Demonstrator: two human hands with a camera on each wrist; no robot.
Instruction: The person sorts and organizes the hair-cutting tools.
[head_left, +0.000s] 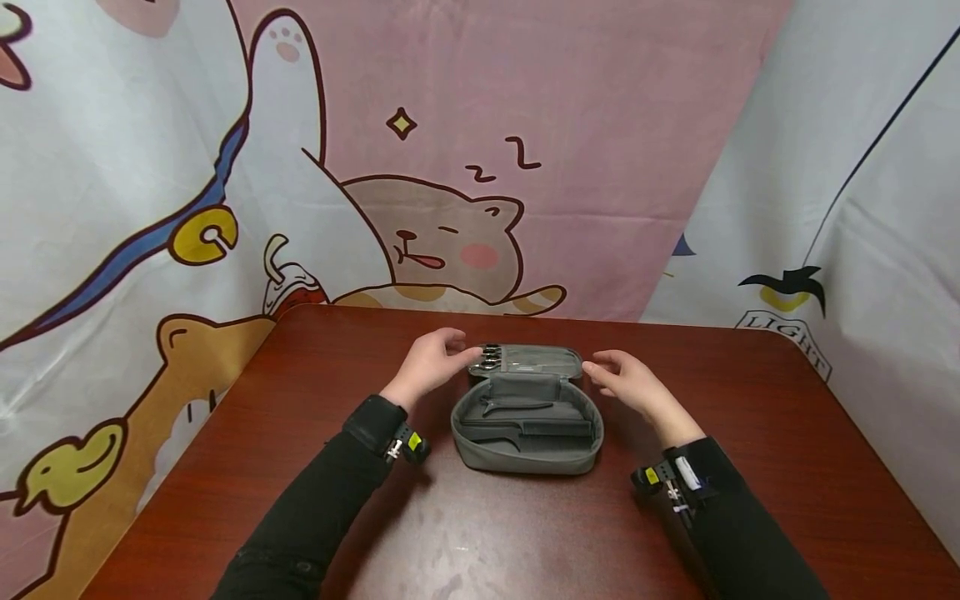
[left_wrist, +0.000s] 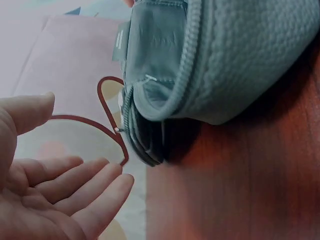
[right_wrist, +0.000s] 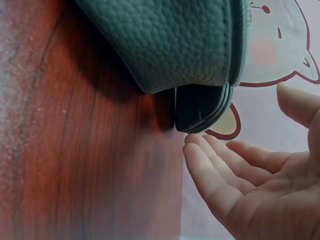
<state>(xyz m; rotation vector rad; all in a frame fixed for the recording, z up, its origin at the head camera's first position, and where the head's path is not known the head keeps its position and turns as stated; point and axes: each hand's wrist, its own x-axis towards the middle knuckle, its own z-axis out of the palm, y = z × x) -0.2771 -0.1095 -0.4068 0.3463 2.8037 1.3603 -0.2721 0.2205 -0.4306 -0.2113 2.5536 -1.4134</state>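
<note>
A grey-green zip case (head_left: pixel 527 463) lies unzipped on the table, its lid (head_left: pixel 542 360) folded back away from me. Inside the base sit a dark comb (head_left: pixel 557 428) and what looks like a pair of scissors (head_left: pixel 517 406). Several small metal tools (head_left: pixel 491 357) are tucked in the lid's left end. My left hand (head_left: pixel 432 364) is at the lid's left end, fingers extended and thumb apart, holding nothing. Opposite it, my right hand (head_left: pixel 633 385) is by the lid's right end, its fingers loosely bent. In the right wrist view its fingertips (right_wrist: pixel 192 145) are just beside the lid's edge.
The reddish-brown wooden table (head_left: pixel 465 542) extends on all sides of the case. Behind it hangs a cloth (head_left: pixel 600 125) printed with cartoon animals. Both forearms wear black sleeves (head_left: pixel 300 508) with small wrist devices (head_left: pixel 408 444).
</note>
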